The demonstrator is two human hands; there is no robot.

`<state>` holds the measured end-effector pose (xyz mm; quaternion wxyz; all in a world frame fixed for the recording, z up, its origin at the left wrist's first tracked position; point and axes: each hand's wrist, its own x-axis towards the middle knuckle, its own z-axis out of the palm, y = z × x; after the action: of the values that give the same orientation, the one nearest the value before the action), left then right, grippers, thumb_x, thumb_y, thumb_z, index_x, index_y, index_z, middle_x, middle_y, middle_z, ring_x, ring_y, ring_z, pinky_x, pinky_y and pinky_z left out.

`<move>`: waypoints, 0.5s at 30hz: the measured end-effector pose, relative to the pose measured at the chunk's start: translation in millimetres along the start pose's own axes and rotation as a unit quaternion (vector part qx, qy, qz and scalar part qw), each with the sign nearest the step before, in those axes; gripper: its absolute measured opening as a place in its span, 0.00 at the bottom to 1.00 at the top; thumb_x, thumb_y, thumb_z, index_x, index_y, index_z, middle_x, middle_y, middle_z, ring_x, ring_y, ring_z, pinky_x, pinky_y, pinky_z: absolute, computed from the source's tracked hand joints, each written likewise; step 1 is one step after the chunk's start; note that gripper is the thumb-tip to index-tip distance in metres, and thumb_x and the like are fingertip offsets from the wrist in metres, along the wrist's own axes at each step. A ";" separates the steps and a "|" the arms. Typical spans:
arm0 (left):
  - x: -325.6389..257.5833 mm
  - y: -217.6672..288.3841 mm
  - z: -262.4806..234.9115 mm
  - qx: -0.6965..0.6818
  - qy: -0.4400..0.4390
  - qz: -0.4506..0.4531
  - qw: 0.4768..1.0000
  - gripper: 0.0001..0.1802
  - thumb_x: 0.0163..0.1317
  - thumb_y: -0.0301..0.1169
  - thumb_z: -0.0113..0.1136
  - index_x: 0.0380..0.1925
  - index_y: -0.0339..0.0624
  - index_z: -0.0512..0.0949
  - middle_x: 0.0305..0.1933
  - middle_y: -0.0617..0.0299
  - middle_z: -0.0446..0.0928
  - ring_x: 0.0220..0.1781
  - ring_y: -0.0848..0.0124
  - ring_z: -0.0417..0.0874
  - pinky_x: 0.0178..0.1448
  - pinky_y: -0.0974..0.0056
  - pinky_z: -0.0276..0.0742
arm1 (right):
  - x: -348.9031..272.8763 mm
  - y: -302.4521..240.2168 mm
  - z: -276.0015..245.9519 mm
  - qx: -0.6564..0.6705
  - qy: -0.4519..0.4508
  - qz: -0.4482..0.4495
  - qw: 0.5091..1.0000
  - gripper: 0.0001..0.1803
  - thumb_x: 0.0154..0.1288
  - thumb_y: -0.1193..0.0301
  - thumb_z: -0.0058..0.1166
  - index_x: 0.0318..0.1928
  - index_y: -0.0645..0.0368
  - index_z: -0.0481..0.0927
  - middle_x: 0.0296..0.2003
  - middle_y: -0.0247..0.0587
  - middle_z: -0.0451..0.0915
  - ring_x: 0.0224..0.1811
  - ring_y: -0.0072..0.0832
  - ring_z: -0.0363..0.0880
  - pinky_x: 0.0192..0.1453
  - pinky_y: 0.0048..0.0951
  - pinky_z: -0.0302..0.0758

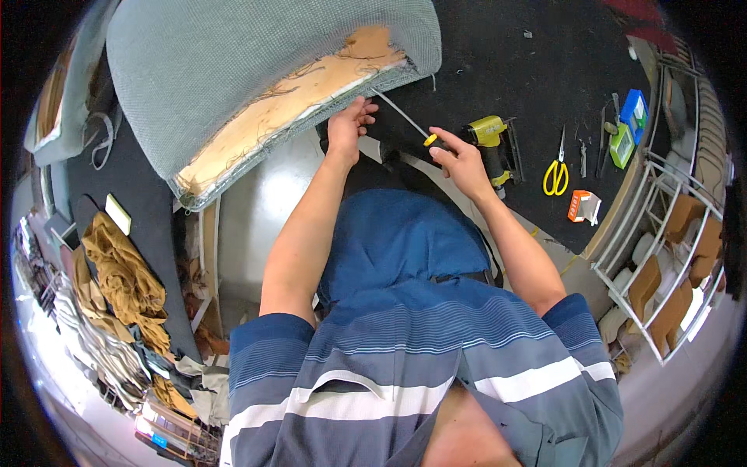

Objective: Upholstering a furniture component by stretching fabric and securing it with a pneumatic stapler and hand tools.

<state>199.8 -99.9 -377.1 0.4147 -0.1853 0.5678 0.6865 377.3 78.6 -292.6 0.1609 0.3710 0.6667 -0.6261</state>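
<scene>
A grey fabric-covered seat part lies at the upper left, its bare wooden panel facing me with loose dark threads along it. My right hand grips a screwdriver, whose yellow collar shows at the fingers. The long thin shaft points up and left, its tip at the fabric edge of the seat part. Beside that edge is my left hand, fingers loosely bent and apart, with nothing visible in them. Whether its fingertips touch the fabric I cannot tell.
On the black table to the right are a yellow-green staple gun, yellow-handled scissors, an orange-and-white box and green and blue boxes. Brown cloth hangs at the left. A metal rack stands right.
</scene>
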 end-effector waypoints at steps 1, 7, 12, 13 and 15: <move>0.0 0.4 -0.9 -0.001 0.002 0.002 1.000 0.22 0.73 0.43 0.59 0.49 0.30 0.81 0.42 0.58 0.86 0.32 0.78 0.78 0.32 0.72 0.66 | 0.1 2.8 1.9 -0.070 0.029 -0.019 0.997 0.25 0.67 0.66 0.62 0.65 0.52 0.79 0.38 0.41 0.87 0.35 0.27 0.85 0.41 0.33 0.79; 0.2 1.2 -1.1 0.015 0.003 -0.010 1.000 0.24 0.72 0.44 0.59 0.51 0.30 0.81 0.43 0.59 0.86 0.33 0.78 0.78 0.34 0.72 0.67 | 5.3 7.7 8.2 -0.020 0.040 -0.091 0.995 0.24 0.68 0.68 0.62 0.64 0.55 0.79 0.32 0.38 0.82 0.22 0.19 0.75 0.28 0.23 0.73; 1.3 0.7 -2.2 0.043 -0.013 -0.015 0.999 0.25 0.73 0.47 0.56 0.55 0.34 0.79 0.47 0.62 0.85 0.38 0.77 0.77 0.39 0.70 0.65 | 9.1 -3.2 3.0 0.043 0.008 0.035 0.998 0.16 0.69 0.64 0.62 0.52 0.59 0.82 0.29 0.38 0.82 0.23 0.23 0.77 0.27 0.28 0.73; 1.7 1.2 -2.1 0.044 -0.014 -0.015 0.999 0.25 0.73 0.47 0.56 0.55 0.34 0.79 0.47 0.62 0.85 0.38 0.77 0.77 0.39 0.70 0.65 | 10.5 -1.5 3.2 0.043 0.008 0.035 0.998 0.16 0.69 0.64 0.62 0.52 0.59 0.82 0.29 0.38 0.82 0.23 0.23 0.77 0.27 0.28 0.73; 2.5 0.6 -4.3 0.029 -0.019 -0.013 0.999 0.25 0.73 0.47 0.56 0.55 0.34 0.79 0.47 0.62 0.85 0.37 0.77 0.77 0.39 0.70 0.65 | 11.3 -4.8 7.2 -0.297 0.187 -0.169 0.921 0.17 0.70 0.59 0.59 0.49 0.59 0.84 0.32 0.42 0.85 0.28 0.31 0.83 0.36 0.34 0.77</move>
<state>196.9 -103.0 -379.8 0.4391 -0.1675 0.5772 0.6678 364.5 75.4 -298.0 0.0284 0.2985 0.8926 -0.3368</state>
